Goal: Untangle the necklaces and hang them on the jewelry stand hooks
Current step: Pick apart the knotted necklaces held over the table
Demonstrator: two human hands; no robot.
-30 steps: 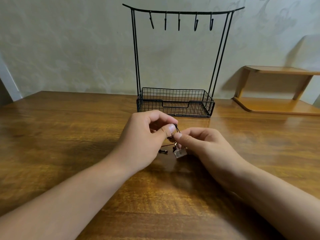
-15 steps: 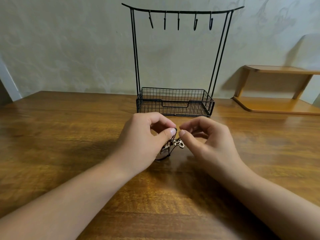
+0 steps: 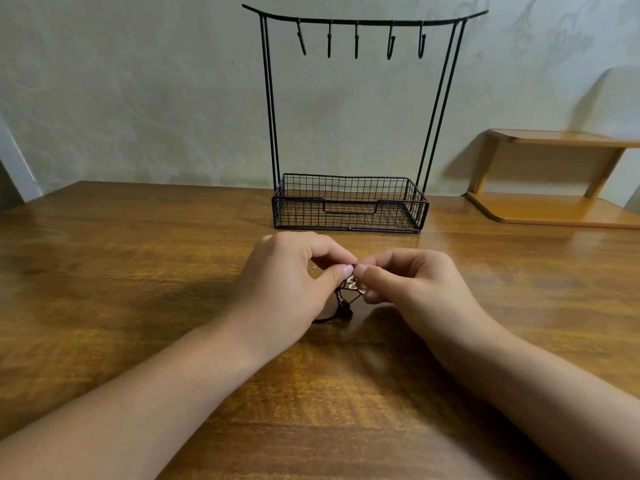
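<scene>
Both hands, left hand (image 3: 291,282) and right hand (image 3: 412,285), pinch the tangled necklaces (image 3: 346,296) near the table's (image 3: 138,271) middle; the jewelry stand (image 3: 349,202) basket holds nothing.

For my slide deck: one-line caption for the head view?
Both hands, left and right, pinch tangled necklaces before an empty-hooked jewelry stand.

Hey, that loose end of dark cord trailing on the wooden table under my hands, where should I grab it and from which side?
Probably pinch the dark cord tail near its free end, coming from above on the left. It lies flat on the brown wooden table, clear of the knot of tangled necklaces that the left hand and right hand pinch.
</scene>
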